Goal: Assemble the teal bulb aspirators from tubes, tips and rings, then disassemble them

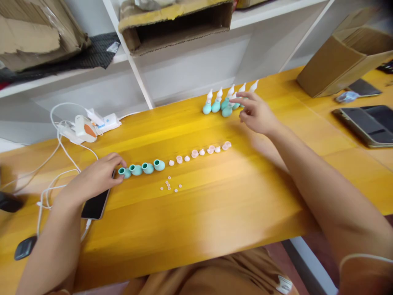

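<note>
My left hand [102,174] has its thumb and fingers around the leftmost teal rubber bulb [126,173], at the end of a row of open-mouthed bulbs [147,168] lying on their sides. At the back, my right hand [256,112] has its fingers apart beside the white tip of a bulb syringe [227,110]. Several more teal bulb syringes [216,104] with white nozzles stand upright behind it, partly hidden by that hand. Pale pink cups and cone pieces [195,153] form a line in the middle. Several tiny pink discs [168,185] lie in front of them.
A phone [97,205] with a white cable lies beneath my left wrist. A power strip with chargers [89,125] sits at the back left. On the right are a cardboard box [325,65] and a dark tablet [368,123]. White shelving [196,65] borders the wooden table [215,205].
</note>
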The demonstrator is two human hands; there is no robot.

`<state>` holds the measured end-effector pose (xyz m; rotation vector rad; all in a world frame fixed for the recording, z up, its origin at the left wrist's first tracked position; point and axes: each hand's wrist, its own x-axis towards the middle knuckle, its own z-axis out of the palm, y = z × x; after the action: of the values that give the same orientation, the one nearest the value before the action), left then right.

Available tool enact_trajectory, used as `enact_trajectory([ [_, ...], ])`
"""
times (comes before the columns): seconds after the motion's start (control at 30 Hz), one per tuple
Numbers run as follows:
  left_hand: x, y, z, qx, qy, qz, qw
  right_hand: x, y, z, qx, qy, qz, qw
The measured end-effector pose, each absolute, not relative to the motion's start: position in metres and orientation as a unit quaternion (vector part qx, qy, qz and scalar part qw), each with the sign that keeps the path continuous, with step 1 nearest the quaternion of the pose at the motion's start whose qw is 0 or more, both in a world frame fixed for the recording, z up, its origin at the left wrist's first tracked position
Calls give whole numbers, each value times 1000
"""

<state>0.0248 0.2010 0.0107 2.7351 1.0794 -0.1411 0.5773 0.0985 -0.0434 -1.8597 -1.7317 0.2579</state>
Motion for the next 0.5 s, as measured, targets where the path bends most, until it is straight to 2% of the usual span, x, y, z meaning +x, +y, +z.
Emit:
enact_trajectory([
  [0.17,12,201,9,922,373,-7,100,564,104,-52,-717,-638,57,273],
  [0.27,13,174,29,909,400,104,54,566,103,-51,-717,-635,42,286],
  [0.37,27,130,57,895,397,196,49,567,97,-41,-711,-619,19,333],
  [0.5,62,83,57,908,353,200,103,546,84,-15,-698,-590,-23,406],
])
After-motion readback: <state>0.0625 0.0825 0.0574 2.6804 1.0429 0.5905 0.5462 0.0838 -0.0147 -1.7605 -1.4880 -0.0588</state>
